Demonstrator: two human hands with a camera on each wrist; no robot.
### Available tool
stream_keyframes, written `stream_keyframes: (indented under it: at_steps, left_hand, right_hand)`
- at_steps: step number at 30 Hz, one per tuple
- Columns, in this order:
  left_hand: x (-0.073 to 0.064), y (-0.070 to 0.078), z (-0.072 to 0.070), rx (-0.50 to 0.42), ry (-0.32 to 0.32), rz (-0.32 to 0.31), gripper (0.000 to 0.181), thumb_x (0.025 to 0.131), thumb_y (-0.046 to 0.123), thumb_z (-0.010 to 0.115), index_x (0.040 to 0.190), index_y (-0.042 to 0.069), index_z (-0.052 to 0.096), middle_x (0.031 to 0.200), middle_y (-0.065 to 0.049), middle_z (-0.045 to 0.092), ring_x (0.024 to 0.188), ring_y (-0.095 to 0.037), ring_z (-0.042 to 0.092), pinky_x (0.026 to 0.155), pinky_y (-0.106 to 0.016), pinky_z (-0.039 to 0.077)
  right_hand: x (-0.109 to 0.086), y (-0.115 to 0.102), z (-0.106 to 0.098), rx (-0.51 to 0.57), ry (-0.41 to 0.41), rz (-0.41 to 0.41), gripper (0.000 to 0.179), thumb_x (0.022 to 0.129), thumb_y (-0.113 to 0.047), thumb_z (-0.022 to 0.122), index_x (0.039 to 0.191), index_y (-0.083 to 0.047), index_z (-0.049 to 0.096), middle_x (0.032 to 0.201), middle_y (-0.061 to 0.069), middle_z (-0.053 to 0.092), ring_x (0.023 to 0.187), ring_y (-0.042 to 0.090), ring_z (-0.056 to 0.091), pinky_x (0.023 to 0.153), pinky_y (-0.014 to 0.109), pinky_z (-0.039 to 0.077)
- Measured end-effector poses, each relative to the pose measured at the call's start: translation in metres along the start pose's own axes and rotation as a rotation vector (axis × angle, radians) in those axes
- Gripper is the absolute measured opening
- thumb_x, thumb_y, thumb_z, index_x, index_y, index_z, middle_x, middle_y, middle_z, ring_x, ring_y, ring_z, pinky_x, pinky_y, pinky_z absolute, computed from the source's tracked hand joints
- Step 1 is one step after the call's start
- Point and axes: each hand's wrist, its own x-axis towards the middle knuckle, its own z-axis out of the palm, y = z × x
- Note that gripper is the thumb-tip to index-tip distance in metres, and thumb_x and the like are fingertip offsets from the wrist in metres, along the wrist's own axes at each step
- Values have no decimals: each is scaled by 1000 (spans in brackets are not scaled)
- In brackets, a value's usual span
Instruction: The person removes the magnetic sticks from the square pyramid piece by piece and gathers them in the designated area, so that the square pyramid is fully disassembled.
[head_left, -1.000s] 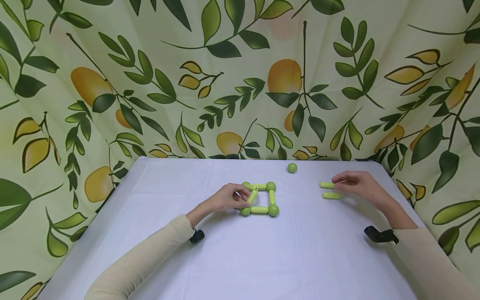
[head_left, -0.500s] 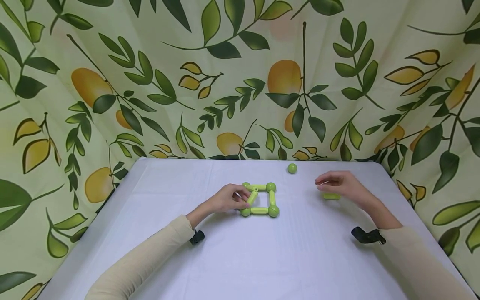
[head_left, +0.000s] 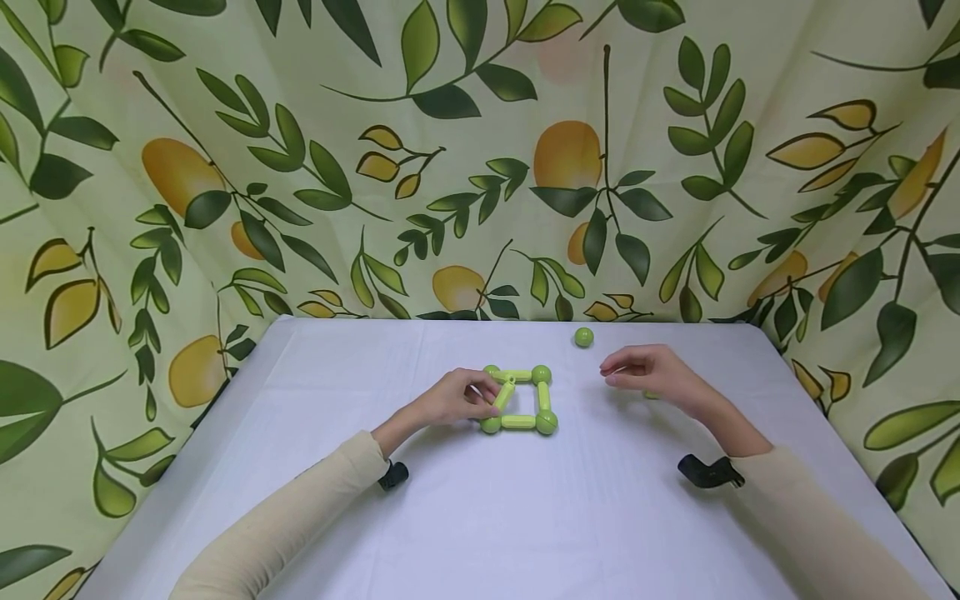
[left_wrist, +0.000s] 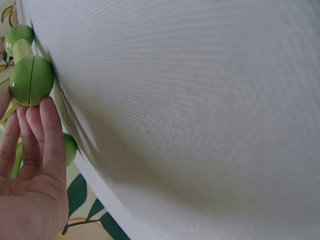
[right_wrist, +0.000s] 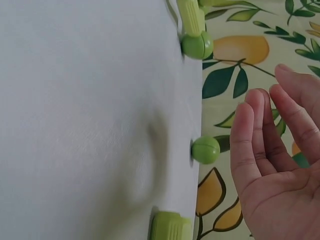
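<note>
In the head view a square of light-green building sticks [head_left: 519, 422] and green balls [head_left: 547, 422] lies on the table. My left hand [head_left: 452, 396] is at its left side, pinching a slanted building stick [head_left: 506, 393] that rises from the near-left corner ball [left_wrist: 31, 80]. In the left wrist view its fingers touch that ball. My right hand [head_left: 651, 373] hovers right of the square, fingers loosely bent, with nothing between them in the right wrist view. Below it a loose stick [head_left: 652, 396] is mostly hidden. Two stick ends [right_wrist: 167, 227] show at the bottom of the right wrist view.
A single green ball [head_left: 584, 337] sits near the table's far edge, between the square and my right hand. White cloth covers the table [head_left: 480, 517]. A leaf-and-fruit patterned curtain [head_left: 480, 208] hangs behind and at both sides.
My right hand has moved left, away from the two loose sticks toward the square, and now covers most of them in the head view. My left hand keeps its place and its hold.
</note>
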Motion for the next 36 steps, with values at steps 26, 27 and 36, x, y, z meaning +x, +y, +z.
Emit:
stream_keyframes:
  at_steps: [26, 27, 36]
  left_hand:
    - [0, -1, -1, -3, -3, 11, 22, 89, 6, 80, 108, 3, 70, 98, -5, 66, 87, -14, 63, 82, -26, 56]
    - [0, -1, -1, -2, -3, 12, 21, 89, 6, 80, 108, 3, 70, 98, -5, 66, 87, -14, 63, 82, -26, 56]
    - [1, -3, -1, -14, -4, 24, 20, 89, 6, 80, 106, 2, 70, 96, -4, 66, 86, -14, 63, 82, -27, 56]
  right_hand:
    - [38, -15, 49, 63, -145, -85, 28, 92, -8, 77, 116, 6, 69, 111, 18, 71, 101, 24, 68, 88, 28, 55]
    - [39, -16, 51, 71, -151, -87, 28, 92, -7, 77, 116, 6, 69, 112, 19, 70, 101, 25, 68, 88, 29, 55]
    - [50, -19, 69, 142, -194, -117, 28, 92, -4, 76, 116, 6, 69, 110, 22, 70, 102, 29, 67, 88, 31, 56]
